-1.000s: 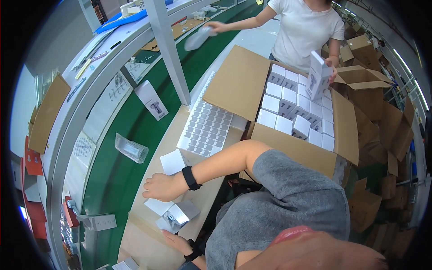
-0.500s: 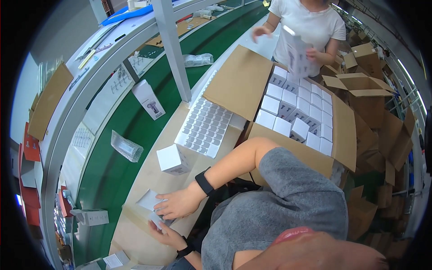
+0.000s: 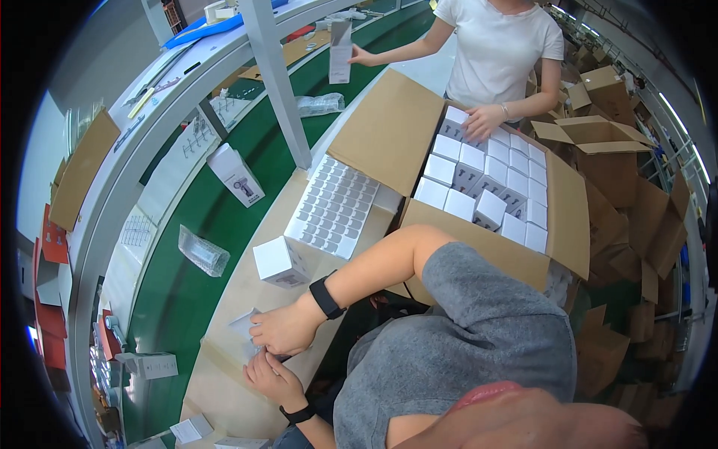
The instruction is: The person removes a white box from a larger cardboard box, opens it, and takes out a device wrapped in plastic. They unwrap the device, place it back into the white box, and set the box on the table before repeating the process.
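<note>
My right hand, with a black wristband, is closed over a partly folded white carton at the near edge of the workbench. Just below it, my left hand has its fingers curled in against the carton's lower side. Both hands hide most of the carton, so its shape is hard to make out. Beyond my right hand, a closed white box stands on the bench. A sheet of grey stickers lies past that box.
A large open cardboard box holds rows of white boxes. Behind it, a co-worker holds a tall carton. The green conveyor carries a printed carton and a bubble-wrapped item. A metal post rises beside it.
The co-worker has swung the tall carton left over the conveyor and put the other hand on the packed boxes. My hands have drawn together, fingers more closed around the white carton.
</note>
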### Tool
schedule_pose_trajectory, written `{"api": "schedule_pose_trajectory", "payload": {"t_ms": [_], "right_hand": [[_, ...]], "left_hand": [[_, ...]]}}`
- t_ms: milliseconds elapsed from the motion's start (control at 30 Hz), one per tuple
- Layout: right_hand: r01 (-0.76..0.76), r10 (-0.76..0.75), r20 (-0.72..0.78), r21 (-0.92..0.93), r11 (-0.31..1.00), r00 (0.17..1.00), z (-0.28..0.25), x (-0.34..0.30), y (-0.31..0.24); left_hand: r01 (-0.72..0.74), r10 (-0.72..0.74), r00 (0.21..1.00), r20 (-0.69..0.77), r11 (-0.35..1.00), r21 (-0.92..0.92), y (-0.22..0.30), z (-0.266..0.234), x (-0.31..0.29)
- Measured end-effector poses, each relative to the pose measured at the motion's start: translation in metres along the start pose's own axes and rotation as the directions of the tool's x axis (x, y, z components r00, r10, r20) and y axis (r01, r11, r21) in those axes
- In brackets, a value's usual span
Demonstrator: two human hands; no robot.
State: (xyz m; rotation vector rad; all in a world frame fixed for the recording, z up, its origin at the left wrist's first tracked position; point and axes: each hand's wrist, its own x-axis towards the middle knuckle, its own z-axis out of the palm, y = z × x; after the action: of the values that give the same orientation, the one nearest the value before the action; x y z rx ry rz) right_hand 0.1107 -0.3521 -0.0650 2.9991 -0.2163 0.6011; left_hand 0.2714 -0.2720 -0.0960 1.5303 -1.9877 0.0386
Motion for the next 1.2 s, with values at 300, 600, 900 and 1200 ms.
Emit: {"api": "schedule_pose_trajectory", "payload": {"t_ms": [300, 600, 900, 1200], "right_hand": [[0.129, -0.129, 0.002, 0.057, 0.99, 0.992, -0.006, -0.016, 0.002], [0.078, -0.074, 0.132, -0.027, 0.997, 0.989, 0.001, -0.011, 0.003], [0.043, -0.044, -0.031, -0.011, 0.999, 0.999, 0.004, -0.019, 0.01], [0.002, -0.005, 0.036, 0.103, 0.995, 0.999, -0.002, -0.018, 0.009]], "left_hand": [[-0.219, 0.21, 0.975, 0.072, 0.963, 0.16, 0.012, -0.018, 0.007], [-0.223, 0.193, 0.96, 0.203, 0.966, 0.134, 0.0, -0.02, 0.023], [-0.179, 0.058, 0.924, 0.379, 0.94, 0.291, 0.01, -0.023, 0.04], [-0.205, -0.031, 0.827, 0.562, 0.913, 0.353, 0.007, -0.008, 0.06]]}}
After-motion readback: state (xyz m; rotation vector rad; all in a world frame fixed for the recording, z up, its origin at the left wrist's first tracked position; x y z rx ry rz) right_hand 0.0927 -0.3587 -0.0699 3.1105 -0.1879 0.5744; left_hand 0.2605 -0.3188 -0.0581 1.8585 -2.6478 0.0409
